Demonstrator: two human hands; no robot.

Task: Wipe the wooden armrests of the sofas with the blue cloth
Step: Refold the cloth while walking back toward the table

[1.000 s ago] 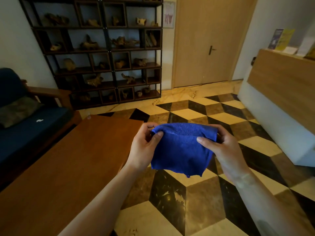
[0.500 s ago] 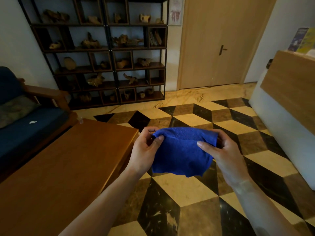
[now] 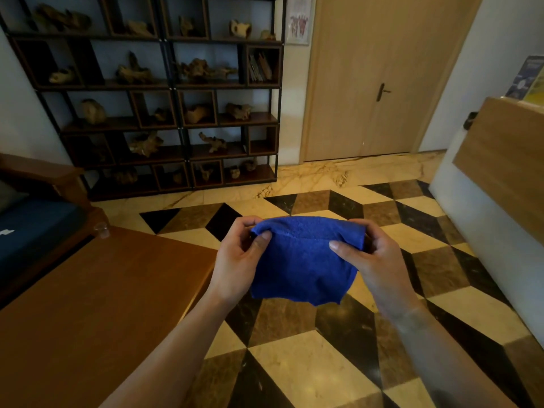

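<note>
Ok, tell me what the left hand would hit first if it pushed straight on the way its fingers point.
The left hand points rightward into the blue cloth it already pinches; beyond that, probably the right hand holding the other edge. Depth is hard to judge.

No text is legible: the framed white wall poster [image 3: 299, 20] and blue-yellow leaflets [image 3: 528, 79] are too blurred.

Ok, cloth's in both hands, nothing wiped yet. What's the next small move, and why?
Probably turn left and step toward the wooden armrest of the sofa. The blue cloth is already gripped by the left hand and right hand, but held over the floor, apart from any armrest.
</note>
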